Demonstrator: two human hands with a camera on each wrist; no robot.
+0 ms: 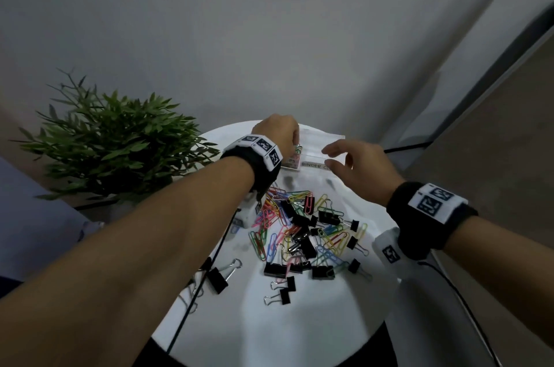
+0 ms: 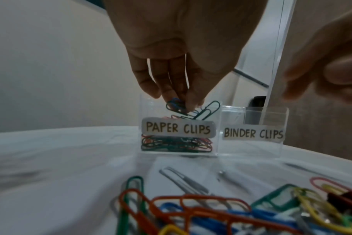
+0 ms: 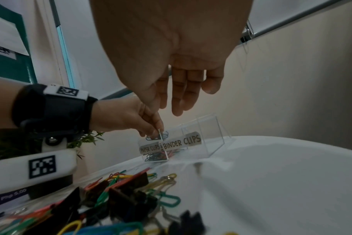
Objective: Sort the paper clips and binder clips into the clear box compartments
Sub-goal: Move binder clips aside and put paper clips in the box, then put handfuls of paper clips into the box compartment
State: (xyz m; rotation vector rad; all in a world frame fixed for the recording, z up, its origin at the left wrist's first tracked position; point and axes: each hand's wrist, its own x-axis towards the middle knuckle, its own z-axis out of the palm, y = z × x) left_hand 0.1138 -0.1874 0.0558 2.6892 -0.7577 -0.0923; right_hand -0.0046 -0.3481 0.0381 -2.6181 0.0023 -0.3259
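Blue paper clips (image 2: 174, 104) pinched in left hand (image 2: 177, 52)

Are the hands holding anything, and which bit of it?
The left hand pinches a few paper clips by their upper ends in its fingertips, over the PAPER CLIPS compartment. The right hand is open and holds nothing.

All three views are dim and grey, with soft grain. The white table (image 1: 314, 321) is the brightest area, its near part almost washed out in the head view. Wide-angle bending curves the wall lines at the edges. In both wrist views the near clips (image 2: 191, 214) are blurred, while the labels on the clear box (image 2: 251, 120) read sharp
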